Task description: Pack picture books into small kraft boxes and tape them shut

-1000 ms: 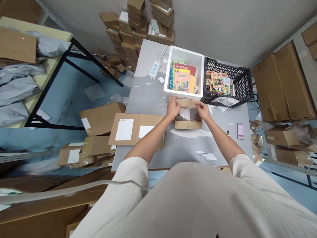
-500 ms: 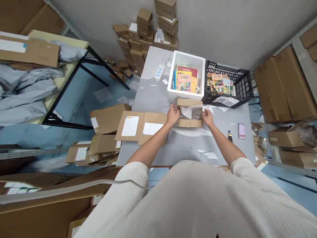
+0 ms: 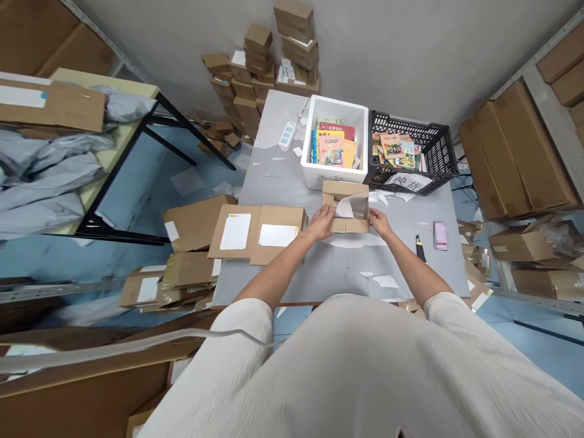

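Note:
A small open cardboard box (image 3: 345, 226) stands on the grey table in front of a white foam bin. Inside it lies a loose sheet of white, film-like paper (image 3: 345, 208). My left hand (image 3: 322, 222) grips the box's left side, fingers bent over the edge beside the front flaps. At the right wall, my right hand (image 3: 379, 222) pinches the box edge between thumb and fingers. Two flat brown mailers (image 3: 246, 210) with white labels lie to the left of my left hand.
The white foam bin (image 3: 311, 175) and the black plastic crate (image 3: 440, 182) hold books. A power strip (image 3: 287, 136), a utility knife (image 3: 420, 249) and a pink blurred item (image 3: 440, 236) lie on the table (image 3: 319, 280). Stacked boxes (image 3: 246, 91) stand by the wall.
My left hand has shifted from the box's upper left corner down to its front left side. My right hand has moved slightly lower along the right wall. The view has turned a little.

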The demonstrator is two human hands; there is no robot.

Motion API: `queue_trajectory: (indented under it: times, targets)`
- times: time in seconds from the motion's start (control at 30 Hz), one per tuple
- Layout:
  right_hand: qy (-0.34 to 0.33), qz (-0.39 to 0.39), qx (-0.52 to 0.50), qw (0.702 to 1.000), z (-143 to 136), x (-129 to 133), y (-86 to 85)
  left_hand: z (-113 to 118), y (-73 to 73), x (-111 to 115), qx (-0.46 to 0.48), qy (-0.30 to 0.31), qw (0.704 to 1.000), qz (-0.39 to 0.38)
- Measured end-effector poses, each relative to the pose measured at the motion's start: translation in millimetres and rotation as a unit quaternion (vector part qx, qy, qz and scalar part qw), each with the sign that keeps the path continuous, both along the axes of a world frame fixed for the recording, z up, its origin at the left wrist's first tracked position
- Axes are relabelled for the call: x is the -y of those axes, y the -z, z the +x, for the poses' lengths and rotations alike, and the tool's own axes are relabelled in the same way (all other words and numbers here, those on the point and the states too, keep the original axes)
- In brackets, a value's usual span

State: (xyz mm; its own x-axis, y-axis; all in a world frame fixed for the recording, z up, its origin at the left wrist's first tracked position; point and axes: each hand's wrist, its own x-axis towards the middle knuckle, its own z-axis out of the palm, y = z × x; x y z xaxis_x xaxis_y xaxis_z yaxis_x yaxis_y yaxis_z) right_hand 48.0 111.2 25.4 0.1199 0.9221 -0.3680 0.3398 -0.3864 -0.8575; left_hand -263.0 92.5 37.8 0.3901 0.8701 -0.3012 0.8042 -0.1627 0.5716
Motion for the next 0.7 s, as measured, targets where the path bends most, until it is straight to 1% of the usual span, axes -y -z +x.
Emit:
queue_trajectory:
  times: [0.13,0.27,0.37,0.5,0.7]
  targets:
    - [0.002,0.007,0.008,1.000,12,10,-6.6,15,1.7,12,0.000,-0.004,1.000,0.024]
    - [0.001,0.017,0.013,1.000,24,18,-18.3,34,-4.7,28,0.000,-0.008,0.999,0.036]
    - [0.003,0.034,0.017,0.999,34,25,-26.9,48,-11.7,43,0.008,-0.016,0.999,0.045]
    - [-0.014,0.053,0.005,0.998,53,39,-36.5,69,-22.8,67,0.024,-0.040,0.998,0.049]
    - [-0.030,0.060,-0.004,0.998,87,63,-47.2,105,-44.8,104,0.040,-0.056,0.996,0.062]
